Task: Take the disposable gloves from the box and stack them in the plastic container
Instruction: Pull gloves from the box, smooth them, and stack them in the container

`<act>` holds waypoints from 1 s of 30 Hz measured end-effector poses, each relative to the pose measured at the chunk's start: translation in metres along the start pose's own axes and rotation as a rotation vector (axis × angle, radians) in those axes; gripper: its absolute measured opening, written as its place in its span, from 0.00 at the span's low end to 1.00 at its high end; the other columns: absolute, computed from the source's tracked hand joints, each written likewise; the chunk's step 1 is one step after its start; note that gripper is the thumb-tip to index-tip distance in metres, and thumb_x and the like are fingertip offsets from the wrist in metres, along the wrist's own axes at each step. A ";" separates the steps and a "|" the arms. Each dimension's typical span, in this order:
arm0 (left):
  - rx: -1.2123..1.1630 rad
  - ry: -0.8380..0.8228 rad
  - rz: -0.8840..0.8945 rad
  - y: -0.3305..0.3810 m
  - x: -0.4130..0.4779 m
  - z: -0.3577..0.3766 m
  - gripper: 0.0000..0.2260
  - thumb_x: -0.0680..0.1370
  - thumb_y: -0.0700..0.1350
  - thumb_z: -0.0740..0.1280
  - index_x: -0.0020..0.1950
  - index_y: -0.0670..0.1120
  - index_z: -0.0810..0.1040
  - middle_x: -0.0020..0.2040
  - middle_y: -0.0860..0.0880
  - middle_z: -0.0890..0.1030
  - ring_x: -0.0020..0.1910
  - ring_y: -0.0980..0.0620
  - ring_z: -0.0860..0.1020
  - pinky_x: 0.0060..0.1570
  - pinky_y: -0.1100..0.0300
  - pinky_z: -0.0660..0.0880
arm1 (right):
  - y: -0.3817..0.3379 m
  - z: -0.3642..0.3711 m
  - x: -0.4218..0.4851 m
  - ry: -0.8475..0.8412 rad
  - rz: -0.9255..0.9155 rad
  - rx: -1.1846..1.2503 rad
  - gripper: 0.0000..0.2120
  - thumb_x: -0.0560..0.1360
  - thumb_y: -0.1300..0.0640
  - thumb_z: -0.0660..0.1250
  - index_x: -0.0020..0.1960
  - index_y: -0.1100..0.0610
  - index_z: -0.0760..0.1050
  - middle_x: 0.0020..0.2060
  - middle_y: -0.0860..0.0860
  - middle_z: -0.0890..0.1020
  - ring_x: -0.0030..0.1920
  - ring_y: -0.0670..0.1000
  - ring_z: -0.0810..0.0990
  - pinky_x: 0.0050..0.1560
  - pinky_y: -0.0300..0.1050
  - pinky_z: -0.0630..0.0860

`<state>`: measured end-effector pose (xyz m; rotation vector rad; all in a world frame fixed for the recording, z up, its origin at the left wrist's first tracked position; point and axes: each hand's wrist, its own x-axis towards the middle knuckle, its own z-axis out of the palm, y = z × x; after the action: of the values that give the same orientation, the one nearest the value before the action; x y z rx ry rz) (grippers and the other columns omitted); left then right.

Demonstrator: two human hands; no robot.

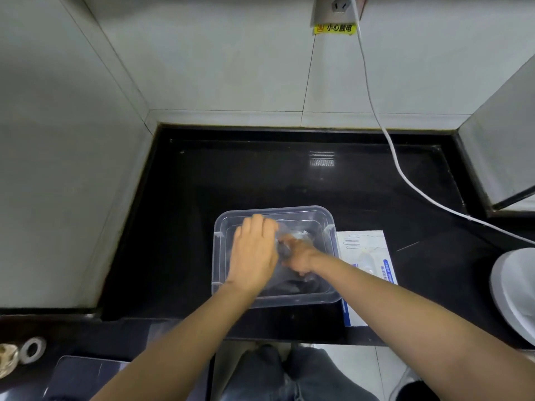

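The left hand [254,253] lies flat with straight fingers, pressing down inside the container [220,256]. The right hand [298,256] beside it curls its fingers on the clear gloves [292,235], though the view there is blurred. On the black counter [260,175] the container sits near the front edge with the gloves inside. The box [366,256] lies flat just right of it.
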<state>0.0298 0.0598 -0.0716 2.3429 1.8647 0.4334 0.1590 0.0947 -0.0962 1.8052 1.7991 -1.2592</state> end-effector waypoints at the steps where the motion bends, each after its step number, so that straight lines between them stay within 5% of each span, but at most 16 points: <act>1: -0.041 -0.066 0.060 0.004 0.001 0.003 0.12 0.68 0.34 0.70 0.49 0.44 0.76 0.48 0.46 0.75 0.44 0.45 0.77 0.39 0.53 0.74 | 0.000 0.001 0.002 -0.026 0.018 0.014 0.16 0.81 0.64 0.58 0.67 0.55 0.68 0.51 0.61 0.79 0.44 0.61 0.84 0.37 0.51 0.84; 5: -0.049 -0.740 -0.246 -0.004 0.008 0.027 0.25 0.77 0.43 0.68 0.72 0.49 0.63 0.70 0.41 0.63 0.63 0.40 0.73 0.56 0.49 0.74 | 0.007 0.004 0.009 -0.123 0.026 0.114 0.21 0.80 0.60 0.61 0.69 0.45 0.61 0.52 0.60 0.80 0.51 0.60 0.84 0.47 0.53 0.83; 8: -0.002 -0.857 -0.323 -0.015 0.009 0.041 0.39 0.76 0.42 0.69 0.78 0.59 0.50 0.75 0.42 0.50 0.69 0.38 0.66 0.63 0.47 0.71 | 0.009 0.002 0.013 0.089 -0.041 0.088 0.24 0.79 0.57 0.62 0.73 0.53 0.63 0.67 0.58 0.71 0.70 0.59 0.71 0.66 0.50 0.72; 10: 0.063 -0.895 -0.285 -0.016 0.008 0.044 0.45 0.75 0.43 0.71 0.78 0.64 0.43 0.75 0.43 0.47 0.71 0.39 0.63 0.64 0.46 0.69 | 0.005 -0.001 0.003 0.052 -0.048 0.044 0.27 0.81 0.58 0.59 0.78 0.56 0.56 0.75 0.58 0.60 0.76 0.60 0.59 0.73 0.50 0.64; 12: 0.092 -0.889 -0.267 -0.017 0.006 0.045 0.47 0.74 0.46 0.73 0.77 0.64 0.40 0.74 0.44 0.47 0.71 0.41 0.62 0.63 0.48 0.70 | 0.000 -0.007 -0.008 0.026 -0.033 0.010 0.27 0.82 0.59 0.59 0.78 0.59 0.55 0.76 0.58 0.58 0.75 0.61 0.60 0.72 0.51 0.65; 16: 0.052 -0.809 -0.212 -0.016 0.001 0.036 0.45 0.74 0.46 0.72 0.78 0.60 0.44 0.71 0.44 0.55 0.65 0.44 0.69 0.53 0.54 0.74 | -0.006 -0.029 -0.028 0.124 -0.153 0.230 0.11 0.81 0.59 0.61 0.60 0.58 0.76 0.55 0.56 0.81 0.53 0.58 0.82 0.53 0.51 0.80; 18: 0.014 -0.678 -0.188 -0.009 0.001 0.025 0.31 0.76 0.47 0.69 0.76 0.54 0.59 0.68 0.45 0.64 0.61 0.45 0.74 0.50 0.54 0.74 | 0.001 -0.047 -0.040 0.248 -0.217 0.488 0.06 0.80 0.61 0.63 0.49 0.54 0.79 0.40 0.53 0.83 0.35 0.51 0.81 0.34 0.42 0.80; 20: -0.030 -0.536 -0.126 0.002 0.003 0.013 0.14 0.78 0.48 0.65 0.63 0.48 0.74 0.60 0.46 0.74 0.56 0.45 0.77 0.45 0.55 0.72 | 0.020 -0.067 -0.056 0.462 -0.232 0.575 0.07 0.78 0.61 0.65 0.43 0.56 0.80 0.32 0.50 0.81 0.27 0.44 0.76 0.29 0.35 0.73; 22: -0.132 -0.469 -0.050 0.018 0.005 0.002 0.05 0.79 0.48 0.64 0.49 0.49 0.77 0.44 0.49 0.77 0.47 0.46 0.79 0.39 0.57 0.68 | 0.051 -0.081 -0.065 0.575 -0.139 0.533 0.08 0.76 0.60 0.65 0.41 0.57 0.80 0.30 0.49 0.80 0.29 0.45 0.77 0.34 0.38 0.73; 25: -0.277 -0.480 -0.016 0.050 0.002 -0.005 0.08 0.80 0.49 0.63 0.48 0.47 0.80 0.30 0.54 0.71 0.36 0.51 0.74 0.37 0.59 0.66 | 0.099 -0.077 -0.074 0.448 0.107 0.288 0.07 0.75 0.59 0.62 0.40 0.54 0.77 0.37 0.53 0.82 0.36 0.54 0.79 0.41 0.47 0.77; 28: -0.319 -0.403 0.000 0.080 -0.001 -0.001 0.07 0.80 0.50 0.63 0.48 0.48 0.78 0.31 0.54 0.73 0.39 0.48 0.78 0.39 0.57 0.72 | 0.126 -0.048 -0.086 0.298 0.249 -0.014 0.08 0.74 0.56 0.63 0.51 0.56 0.77 0.49 0.53 0.81 0.45 0.55 0.82 0.47 0.45 0.78; 30: -0.343 -0.349 0.004 0.097 -0.002 0.000 0.06 0.80 0.50 0.64 0.51 0.49 0.75 0.35 0.50 0.78 0.41 0.46 0.79 0.40 0.55 0.73 | 0.131 -0.029 -0.089 0.372 0.245 -0.089 0.13 0.73 0.55 0.67 0.56 0.56 0.77 0.52 0.52 0.80 0.51 0.55 0.81 0.47 0.44 0.77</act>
<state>0.1195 0.0347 -0.0458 2.0406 1.4938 0.2921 0.3046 0.0350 -0.0613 2.2390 1.7045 -0.7791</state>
